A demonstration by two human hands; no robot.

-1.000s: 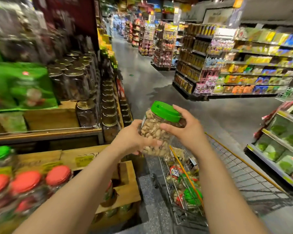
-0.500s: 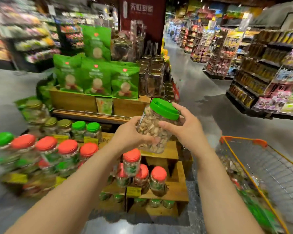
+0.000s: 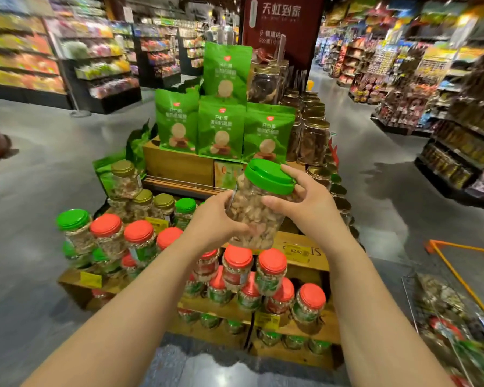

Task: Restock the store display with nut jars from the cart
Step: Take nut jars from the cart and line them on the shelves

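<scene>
A clear nut jar [image 3: 256,208] with a green lid is tilted in the air above the wooden display [image 3: 305,248]. My left hand [image 3: 217,219] grips its lower left side and my right hand [image 3: 305,202] holds its right side just under the lid. Below it stand rows of red-lidded jars [image 3: 236,265] on stepped wooden shelves, with more red-lidded and green-lidded jars [image 3: 73,227] to the left. The wire cart [image 3: 456,311] with an orange rim sits at the lower right, with packaged goods inside.
Green snack bags [image 3: 221,129] and gold-lidded jars [image 3: 315,138] fill the display's upper tiers in front of a dark red sign [image 3: 281,20]. Grey floor aisles run left and right of the display, lined with stocked shelves [image 3: 458,146].
My view has swung left from the cart to face the display. Both hands kept hold of the green-lidded jar and carried it over the shelves of red-lidded jars.
</scene>
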